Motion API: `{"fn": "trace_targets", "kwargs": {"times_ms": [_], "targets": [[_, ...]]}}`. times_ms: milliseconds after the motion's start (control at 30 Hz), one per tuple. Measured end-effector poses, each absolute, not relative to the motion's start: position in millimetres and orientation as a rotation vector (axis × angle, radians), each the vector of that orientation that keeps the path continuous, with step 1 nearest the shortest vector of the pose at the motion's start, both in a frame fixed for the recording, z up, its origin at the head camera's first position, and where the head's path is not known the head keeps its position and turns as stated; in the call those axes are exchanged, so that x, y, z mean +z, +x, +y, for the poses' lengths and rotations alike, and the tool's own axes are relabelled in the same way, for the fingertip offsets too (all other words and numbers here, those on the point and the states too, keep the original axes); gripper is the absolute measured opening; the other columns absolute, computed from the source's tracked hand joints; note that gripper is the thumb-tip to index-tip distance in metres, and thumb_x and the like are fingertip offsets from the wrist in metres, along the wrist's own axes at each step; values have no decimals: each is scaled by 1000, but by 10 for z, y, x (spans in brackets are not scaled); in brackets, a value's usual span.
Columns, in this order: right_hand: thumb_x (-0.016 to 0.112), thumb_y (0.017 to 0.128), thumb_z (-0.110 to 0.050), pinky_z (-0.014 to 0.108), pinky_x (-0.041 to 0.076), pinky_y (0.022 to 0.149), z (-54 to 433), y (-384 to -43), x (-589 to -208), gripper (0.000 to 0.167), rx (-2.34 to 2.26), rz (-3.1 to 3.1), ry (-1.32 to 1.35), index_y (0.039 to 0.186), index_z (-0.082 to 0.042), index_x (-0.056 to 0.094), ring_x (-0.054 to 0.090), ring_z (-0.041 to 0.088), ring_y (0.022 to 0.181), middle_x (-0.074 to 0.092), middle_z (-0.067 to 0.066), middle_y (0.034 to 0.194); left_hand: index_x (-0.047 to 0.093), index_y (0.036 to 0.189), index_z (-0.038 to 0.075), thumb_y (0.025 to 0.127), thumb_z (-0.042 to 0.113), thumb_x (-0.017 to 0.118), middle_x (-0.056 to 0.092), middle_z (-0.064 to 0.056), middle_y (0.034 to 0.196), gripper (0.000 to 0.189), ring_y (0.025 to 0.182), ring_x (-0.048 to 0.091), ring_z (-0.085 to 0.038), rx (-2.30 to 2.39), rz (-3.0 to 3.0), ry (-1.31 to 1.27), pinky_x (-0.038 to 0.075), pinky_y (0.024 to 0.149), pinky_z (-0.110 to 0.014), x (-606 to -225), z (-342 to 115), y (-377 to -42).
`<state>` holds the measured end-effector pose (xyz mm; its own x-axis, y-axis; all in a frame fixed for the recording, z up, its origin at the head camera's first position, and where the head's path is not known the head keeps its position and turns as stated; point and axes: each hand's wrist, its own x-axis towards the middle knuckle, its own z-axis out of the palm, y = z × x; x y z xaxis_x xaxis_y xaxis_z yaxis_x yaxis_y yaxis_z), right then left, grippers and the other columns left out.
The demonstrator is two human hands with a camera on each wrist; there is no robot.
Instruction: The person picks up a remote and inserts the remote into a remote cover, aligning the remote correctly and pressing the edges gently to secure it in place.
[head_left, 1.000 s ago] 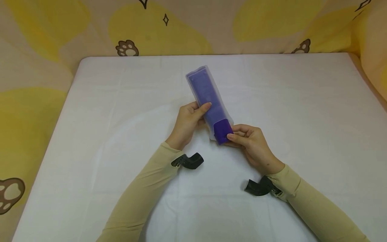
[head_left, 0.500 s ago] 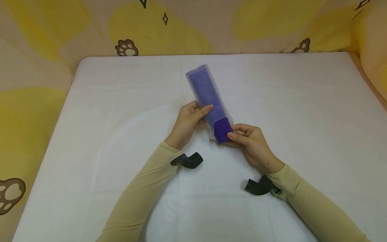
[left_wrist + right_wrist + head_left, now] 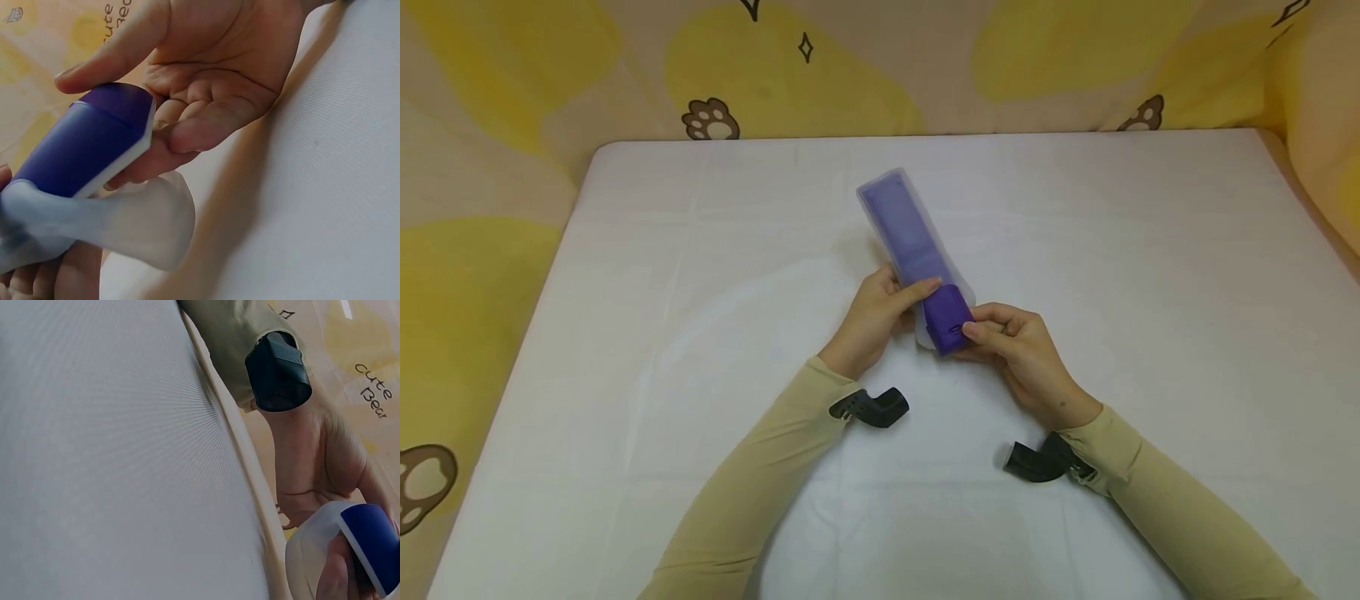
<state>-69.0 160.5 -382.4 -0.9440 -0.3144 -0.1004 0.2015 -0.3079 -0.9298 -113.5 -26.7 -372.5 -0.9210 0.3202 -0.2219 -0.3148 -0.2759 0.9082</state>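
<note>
While left grip and right grip pinch it | long purple item | frosted translucent outside, solid white-edged end

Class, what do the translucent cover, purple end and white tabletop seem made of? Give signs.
Translucent cover: probably frosted plastic; purple shows through. Purple end: likely smooth plastic, or coated card; crisp edges. White tabletop: perhaps matte cloth; faint creases.

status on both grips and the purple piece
Left grip holds frosted cover; right grip pinches purple piece by bare end; rest under cover; nothing visibly in the way.
</note>
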Motion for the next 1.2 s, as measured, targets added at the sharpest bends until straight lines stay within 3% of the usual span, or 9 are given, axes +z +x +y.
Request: {"fn": "trace_targets", "kwargs": {"times_ms": [167, 367, 800, 1200], "targets": [[55, 96, -11, 37, 56, 77, 1609, -693, -3819, 15, -2327, 1652, -151, 94, -5, 68, 69, 21, 80, 69, 9, 91, 46, 127, -5, 93, 5, 58, 62, -23, 114, 38, 96, 65, -20, 2254, 1549, 8, 53, 87, -37, -3697, -285, -1139], [57, 92, 1, 30, 57, 64, 1640, -703, -3830, 12, -2394, 1801, -97, 86, -3, 66, 66, 17, 64, 67, 7, 75, 42, 132, -1, 94, 5, 56, 57, -23, 123, 42, 106, 61, -27, 2285, 1500, -17, 51, 90, -38, -3663, -316, -1159], [65, 83, 10, 26, 55, 69, 1641, -720, -3825, 8, -2391, 2036, -127, 91, 7, 66, 63, 14, 72, 68, 7, 82, 42, 132, -1, 95, 6, 54, 57, -24, 122, 39, 105, 62, -28, 2248, 1493, -11, 51, 89, -39, -3677, -332, -1167], [65, 82, 10, 23, 53, 74, 1635, -714, -3804, 13, -2273, 2207, -194, 95, 10, 67, 66, 12, 81, 70, 6, 88, 39, 132, -6, 97, 7, 50, 63, -13, 108, 39, 88, 66, -15, 2230, 1351, -25, 53, 87, -36, -3686, -316, -1144]]}}
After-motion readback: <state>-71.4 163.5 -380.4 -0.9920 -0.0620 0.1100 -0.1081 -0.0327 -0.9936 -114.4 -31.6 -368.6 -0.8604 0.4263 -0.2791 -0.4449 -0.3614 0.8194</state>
